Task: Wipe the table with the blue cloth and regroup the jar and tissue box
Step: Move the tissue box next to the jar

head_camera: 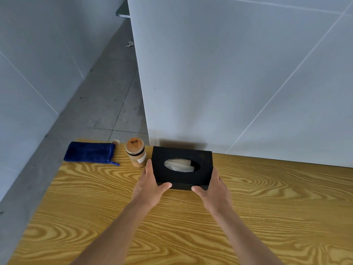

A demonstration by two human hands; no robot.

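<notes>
Both hands, left hand (150, 185) and right hand (212, 190), clasp the one black tissue box (204, 159) by its ends on the worktop (267, 207); one jar (136, 154) and one blue cloth (89, 152) lie to its left.

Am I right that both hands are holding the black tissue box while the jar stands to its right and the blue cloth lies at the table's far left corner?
Not quite: the head view shows the jar standing left of the tissue box, between it and the blue cloth. The rest holds: the left hand and right hand grip the box.

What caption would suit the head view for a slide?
Both hands, left hand and right hand, grip the black tissue box beside the jar and blue cloth on the wooden table.
</notes>
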